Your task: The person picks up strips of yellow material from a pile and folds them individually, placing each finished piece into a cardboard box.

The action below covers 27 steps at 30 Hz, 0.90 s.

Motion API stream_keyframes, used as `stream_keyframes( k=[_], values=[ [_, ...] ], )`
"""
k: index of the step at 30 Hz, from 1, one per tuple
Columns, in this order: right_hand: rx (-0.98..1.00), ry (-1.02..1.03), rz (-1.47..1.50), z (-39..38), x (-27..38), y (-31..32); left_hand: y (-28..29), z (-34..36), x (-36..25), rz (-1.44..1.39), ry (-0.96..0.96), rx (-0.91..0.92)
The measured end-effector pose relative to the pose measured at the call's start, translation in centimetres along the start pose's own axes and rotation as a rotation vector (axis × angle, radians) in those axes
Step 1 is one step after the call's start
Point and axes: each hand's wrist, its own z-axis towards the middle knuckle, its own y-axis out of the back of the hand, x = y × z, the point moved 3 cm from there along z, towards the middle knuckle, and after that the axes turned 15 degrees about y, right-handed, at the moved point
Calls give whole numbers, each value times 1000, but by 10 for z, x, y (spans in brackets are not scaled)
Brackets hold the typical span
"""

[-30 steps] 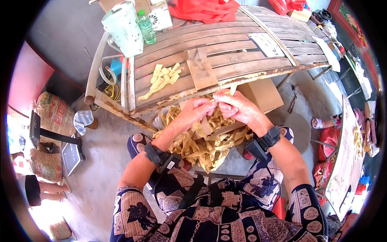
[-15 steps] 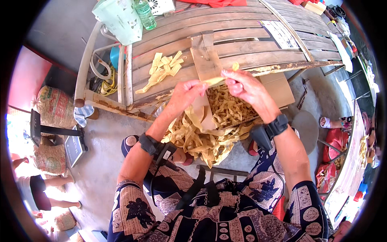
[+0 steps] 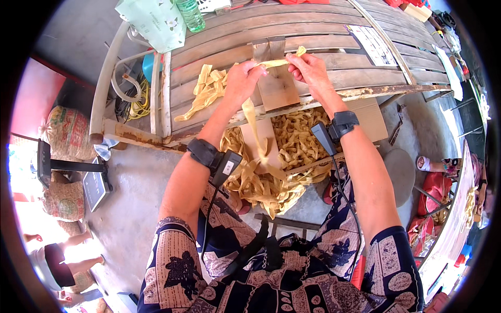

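Note:
Above the slatted bench, a pale yellow flat strip (image 3: 273, 63) is stretched between my two hands. My left hand (image 3: 243, 79) pinches one end, and a long tail of yellow strip hangs below it toward the floor. At the other end my right hand (image 3: 311, 71) grips the strip, with a short end poking up past the fingers. Beneath the hands a brown cardboard piece (image 3: 279, 93) lies on the bench edge. Left of it is a small bunch of yellow strips (image 3: 204, 95). Below sits a box of short curled yellow pieces (image 3: 300, 136), beside a loose heap of long strips (image 3: 269, 195).
The wooden bench (image 3: 229, 36) has a rusty metal front rail. At its back left stand a pale green bag (image 3: 151, 23) and a green bottle (image 3: 190, 15). A round stool (image 3: 399, 177) is at the right; woven sacks (image 3: 70, 133) and a platform scale (image 3: 96, 185) are at the left.
Both hands have moved up and farther over the bench, still holding the strip. A long tail now hangs clear below the left hand. My view has shifted slightly.

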Motion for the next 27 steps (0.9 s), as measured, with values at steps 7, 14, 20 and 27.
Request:
stream_keyframes(
  k=[7, 14, 20, 27],
  values=[
    [-18, 4, -4, 11, -16, 1, -6, 15, 11, 26, 53, -21],
    [-5, 158, -675, 2, -21, 7, -14, 15, 44, -4, 106, -151],
    [308, 65, -710, -24, 36, 40, 3, -36, 16, -31, 118, 91],
    [551, 241, -735, -66, 68, -3, -24, -86, -26, 306, -336, 155]
  ],
)
